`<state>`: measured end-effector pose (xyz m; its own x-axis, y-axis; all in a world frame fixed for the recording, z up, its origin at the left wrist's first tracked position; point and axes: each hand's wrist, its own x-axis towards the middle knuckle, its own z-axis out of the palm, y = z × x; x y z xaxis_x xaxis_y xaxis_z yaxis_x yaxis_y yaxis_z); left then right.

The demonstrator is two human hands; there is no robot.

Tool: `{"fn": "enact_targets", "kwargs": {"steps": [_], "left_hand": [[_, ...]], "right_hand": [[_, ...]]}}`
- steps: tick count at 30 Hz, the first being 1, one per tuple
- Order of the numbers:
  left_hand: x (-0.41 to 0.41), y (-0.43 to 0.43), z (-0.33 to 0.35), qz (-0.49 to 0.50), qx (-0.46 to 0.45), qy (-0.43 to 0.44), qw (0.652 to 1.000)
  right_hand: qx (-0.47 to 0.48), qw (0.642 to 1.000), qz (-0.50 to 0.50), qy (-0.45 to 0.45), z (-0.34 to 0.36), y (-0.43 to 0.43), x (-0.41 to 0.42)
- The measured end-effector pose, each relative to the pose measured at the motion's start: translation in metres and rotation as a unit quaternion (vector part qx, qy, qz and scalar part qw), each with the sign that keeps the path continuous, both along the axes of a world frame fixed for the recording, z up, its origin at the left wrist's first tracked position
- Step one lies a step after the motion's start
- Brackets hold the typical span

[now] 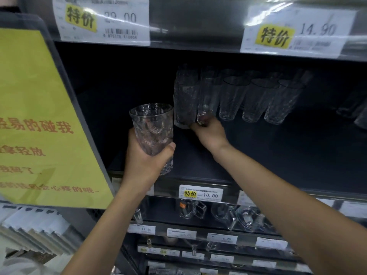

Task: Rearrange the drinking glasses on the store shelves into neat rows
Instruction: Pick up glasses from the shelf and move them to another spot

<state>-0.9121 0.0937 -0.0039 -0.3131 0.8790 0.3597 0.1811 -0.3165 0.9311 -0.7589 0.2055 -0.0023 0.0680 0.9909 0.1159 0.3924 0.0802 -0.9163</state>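
Observation:
My left hand (146, 161) grips a clear textured drinking glass (152, 128) and holds it upright in front of the dark shelf (278, 155). My right hand (210, 132) reaches deep into the shelf and pinches the base of a tall clear glass (208, 96). That glass stands between a tall textured glass (185, 100) on its left and a row of several similar glasses (258, 100) on its right. More glasses (355, 110) sit dimly at the far right.
A yellow warning sign (39, 120) hangs close on the left. Price tags (200, 192) line the shelf edges. Lower shelves hold glass mugs (244, 215) and small items. Stacked packages (33, 229) lie at the lower left.

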Motion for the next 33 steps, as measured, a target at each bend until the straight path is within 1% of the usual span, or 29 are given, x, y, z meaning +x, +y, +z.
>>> {"fn": "enact_targets", "kwargs": {"steps": [3,6,9,13,19,25,28,33], "left_hand": [[0.019,-0.001,0.006,-0.013,0.015,-0.009,1.000],[0.048,-0.003,0.012,-0.044,0.023,-0.008,0.999],[0.082,-0.004,0.019,-0.078,0.024,0.001,0.997],[0.130,-0.002,0.020,-0.105,0.015,0.005,0.994],[0.201,0.002,0.018,-0.108,-0.008,0.022,0.994],[0.261,0.015,0.014,-0.077,-0.040,0.048,0.995],[0.283,0.023,0.011,-0.067,-0.045,0.059,0.995],[0.298,0.029,0.006,-0.064,-0.057,0.095,0.992]], "right_hand": [[0.034,0.996,0.045,-0.063,0.010,-0.020,0.043],[0.052,0.989,0.063,-0.124,0.024,-0.047,0.098],[0.045,0.980,0.055,-0.184,0.035,-0.070,0.159],[0.049,0.966,0.021,-0.253,0.036,-0.085,0.236],[0.027,0.946,0.010,-0.324,0.026,-0.088,0.328],[-0.044,0.908,0.052,-0.413,0.007,-0.073,0.377],[-0.050,0.896,0.068,-0.436,0.002,-0.067,0.387],[-0.042,0.889,0.086,-0.448,-0.005,-0.063,0.392]]}}
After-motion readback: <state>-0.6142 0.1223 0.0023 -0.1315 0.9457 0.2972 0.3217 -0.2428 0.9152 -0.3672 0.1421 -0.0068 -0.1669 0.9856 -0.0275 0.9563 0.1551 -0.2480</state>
